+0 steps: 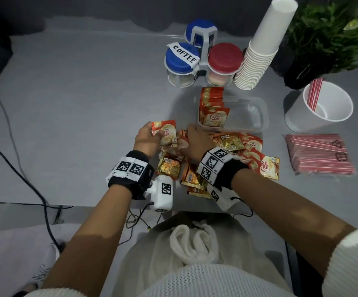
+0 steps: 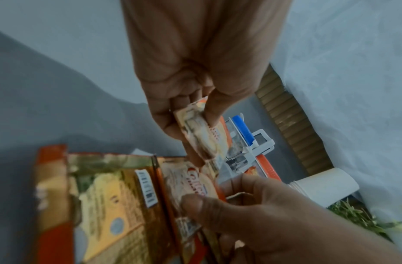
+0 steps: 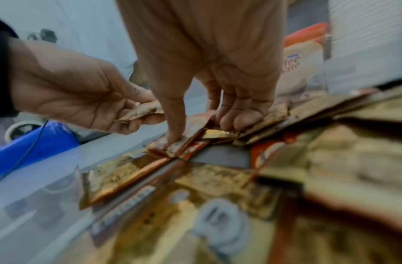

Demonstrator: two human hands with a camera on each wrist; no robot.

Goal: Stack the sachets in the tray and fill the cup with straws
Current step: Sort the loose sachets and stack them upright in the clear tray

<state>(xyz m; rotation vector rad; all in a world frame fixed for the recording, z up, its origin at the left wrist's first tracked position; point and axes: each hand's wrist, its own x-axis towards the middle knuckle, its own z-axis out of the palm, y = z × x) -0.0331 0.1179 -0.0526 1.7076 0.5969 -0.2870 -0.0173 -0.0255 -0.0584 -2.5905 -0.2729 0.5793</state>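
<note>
My left hand (image 1: 155, 134) is lifted just left of the pile and pinches a red Coffee mate sachet (image 1: 167, 133) by its edge; the left wrist view shows thumb and fingers closed on that sachet (image 2: 204, 135). My right hand (image 1: 192, 137) is down on the loose sachet pile (image 1: 235, 146). Its thumb (image 3: 176, 137) presses one sachet while curled fingers (image 3: 238, 121) dig into the pile, pinching a sachet (image 2: 191, 185). The clear plastic tray (image 1: 264, 112) holds several upright sachets (image 1: 213, 110) at its left end. The white paper cup (image 1: 298, 118) has a few red-white straws (image 1: 314, 95).
A wrapped bundle of straws (image 1: 319, 154) lies at the right. Behind the tray stand a jar rack (image 1: 202, 54) with blue and red lids, a tall stack of paper cups (image 1: 261, 48) and a plant (image 1: 334, 33). Cables (image 1: 13, 168) run along the left.
</note>
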